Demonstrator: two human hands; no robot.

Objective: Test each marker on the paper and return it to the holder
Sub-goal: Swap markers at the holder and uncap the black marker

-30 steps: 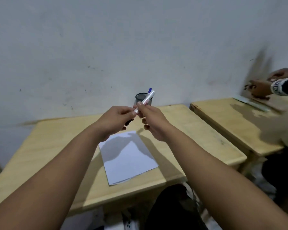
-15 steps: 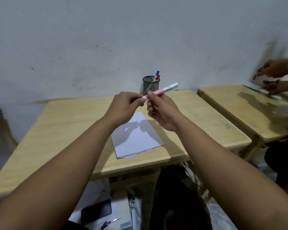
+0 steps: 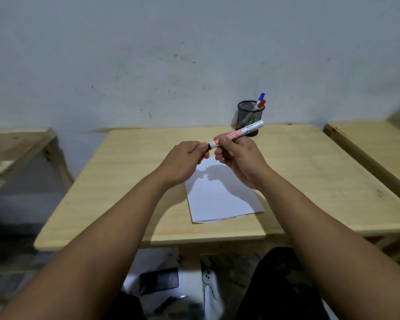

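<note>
A white marker (image 3: 243, 133) with red lettering is held level above the wooden desk (image 3: 129, 172). My right hand (image 3: 238, 160) grips its barrel. My left hand (image 3: 183, 162) pinches the black cap (image 3: 209, 146) at the marker's left end; the cap still touches the barrel. A white sheet of paper (image 3: 219, 197) lies on the desk below both hands. A black mesh holder (image 3: 249, 118) stands at the desk's far edge by the wall, with a blue-capped marker (image 3: 261, 96) and a red-capped marker (image 3: 261, 103) sticking out of it.
A second wooden desk (image 3: 374, 144) stands to the right and a wooden bench (image 3: 14, 144) to the left. A grey wall rises right behind the holder. Under the desk lie a dark phone-like object (image 3: 159, 280) and white sheets on the floor.
The view has shifted left and tilted down, so the desk sits further right in view. The person at the right desk is out of view. Both hands stay on the marker.
</note>
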